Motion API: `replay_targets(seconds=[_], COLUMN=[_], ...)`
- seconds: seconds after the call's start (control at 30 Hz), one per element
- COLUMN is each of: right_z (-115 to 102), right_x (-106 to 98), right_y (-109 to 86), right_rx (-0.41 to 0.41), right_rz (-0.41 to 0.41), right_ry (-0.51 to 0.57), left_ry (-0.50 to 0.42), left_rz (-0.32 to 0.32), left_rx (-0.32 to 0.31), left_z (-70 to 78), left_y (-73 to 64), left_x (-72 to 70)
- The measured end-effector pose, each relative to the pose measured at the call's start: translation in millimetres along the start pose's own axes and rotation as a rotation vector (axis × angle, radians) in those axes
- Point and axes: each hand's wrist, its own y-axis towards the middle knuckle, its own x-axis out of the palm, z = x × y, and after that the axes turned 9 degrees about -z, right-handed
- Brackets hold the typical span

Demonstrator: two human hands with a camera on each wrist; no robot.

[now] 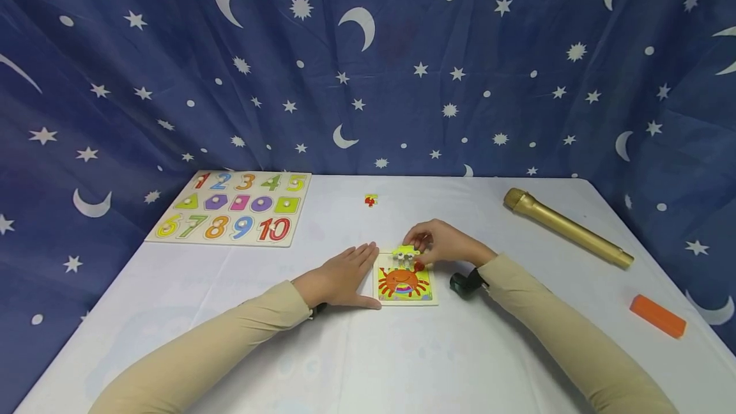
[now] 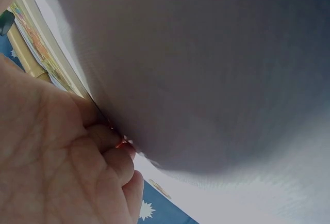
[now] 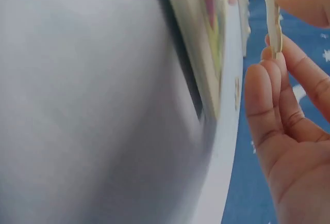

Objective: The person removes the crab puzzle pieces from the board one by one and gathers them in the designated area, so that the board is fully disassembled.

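A small square crab puzzle board (image 1: 435, 294) lies on the white table, its orange crab mostly in place with a bare strip along the top. My left hand (image 1: 345, 276) rests with straight fingers along the board's left edge, the thumb near its lower left corner. Over the board's top part, my right hand (image 1: 445, 243) pinches a yellow puzzle piece (image 1: 406, 255) showing the crab's eyes. In the right wrist view that piece (image 3: 272, 20) is seen edge-on between thumb and fingers, held above the board. Another small red and yellow puzzle piece (image 1: 370, 200) lies farther back.
A wooden number and shape board (image 1: 224, 209) lies at the back left. To the right are a gold microphone (image 1: 569, 229) and an orange block (image 1: 658, 316). A dark blue curtain (image 1: 397, 50) with moons and stars hangs behind the table.
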Motion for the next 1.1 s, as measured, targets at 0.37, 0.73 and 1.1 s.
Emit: replay_targets(seconds=[0.37,0.73,1.1], right_z=[20,44,33], right_x=[-38,-55,-54], right_y=[34.7,95.2,115.1], right_rx=[0.043,0.190,0.258], right_rz=[0.098,0.199,0.179], right_ry=[0.040,-0.001,-0.045], left_ry=[0.011,-0.007,-0.012], left_rz=[0.002,0.003,-0.007], left_rx=[0.004,0.004,-0.012], left_z=[-2.2,1.7,0.2], left_y=[-1.3,-2.9,-2.2], left_x=[0.6,-1.2,-1.0])
